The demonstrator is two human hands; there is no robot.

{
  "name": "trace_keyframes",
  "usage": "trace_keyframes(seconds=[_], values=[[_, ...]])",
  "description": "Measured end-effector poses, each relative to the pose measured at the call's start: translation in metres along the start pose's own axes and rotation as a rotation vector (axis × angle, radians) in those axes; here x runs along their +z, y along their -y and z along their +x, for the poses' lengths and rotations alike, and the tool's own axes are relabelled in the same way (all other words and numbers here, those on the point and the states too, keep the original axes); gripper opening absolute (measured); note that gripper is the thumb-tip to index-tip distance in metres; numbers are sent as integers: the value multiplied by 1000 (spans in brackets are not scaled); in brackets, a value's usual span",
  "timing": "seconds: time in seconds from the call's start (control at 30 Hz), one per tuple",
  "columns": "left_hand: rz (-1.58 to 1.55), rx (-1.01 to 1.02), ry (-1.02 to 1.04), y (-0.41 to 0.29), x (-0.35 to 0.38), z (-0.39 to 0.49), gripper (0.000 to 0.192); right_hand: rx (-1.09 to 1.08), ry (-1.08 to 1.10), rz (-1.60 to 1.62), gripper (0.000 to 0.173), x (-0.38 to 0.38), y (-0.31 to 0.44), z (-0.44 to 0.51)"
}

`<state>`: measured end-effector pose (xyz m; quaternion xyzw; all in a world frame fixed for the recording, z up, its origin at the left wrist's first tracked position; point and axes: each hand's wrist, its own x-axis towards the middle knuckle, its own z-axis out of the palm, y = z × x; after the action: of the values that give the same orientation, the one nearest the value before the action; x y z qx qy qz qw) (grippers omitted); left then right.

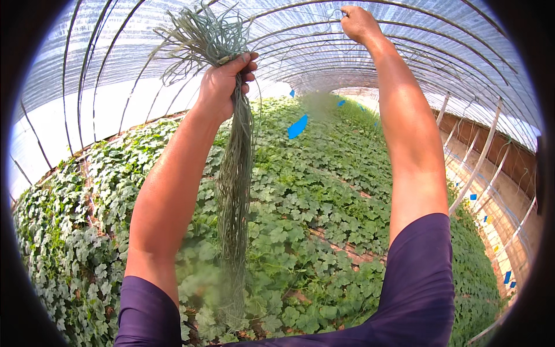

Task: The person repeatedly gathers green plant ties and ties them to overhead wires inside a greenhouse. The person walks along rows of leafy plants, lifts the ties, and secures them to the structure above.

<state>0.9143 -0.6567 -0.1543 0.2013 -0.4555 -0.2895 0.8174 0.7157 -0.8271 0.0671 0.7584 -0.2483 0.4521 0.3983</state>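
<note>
My left hand [227, 84] grips a thick bundle of green twine [236, 143] by its upper part. Looped and loose ends fan out above the fist, while the long strands hang straight down over the leaves. Raised high at the top of the view, my right hand [359, 24] has its fingers curled around a thin strand [336, 14]. That strand looks faint against the bright roof, and where its far end goes is hard to make out. Broad-leaved vine plants [282, 243] cover the ground below both arms.
Curved roof ribs [299, 6] of a plastic-covered greenhouse arch overhead. Blue cards [298, 126] hang among the plants. Slanted poles [479, 154] stand along the right side before an earthen wall [516, 173]. Bare soil [347, 251] shows between the rows.
</note>
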Motion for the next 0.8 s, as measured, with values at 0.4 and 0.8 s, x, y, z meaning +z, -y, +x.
trace_keyframes(seconds=[0.4,0.8], values=[[-26,48,43,7,4,26,24,-261,-214,-114,14,-26,13,-43],[145,112,126,31,68,45,18,-321,-9,213,39,-18,56,-143]])
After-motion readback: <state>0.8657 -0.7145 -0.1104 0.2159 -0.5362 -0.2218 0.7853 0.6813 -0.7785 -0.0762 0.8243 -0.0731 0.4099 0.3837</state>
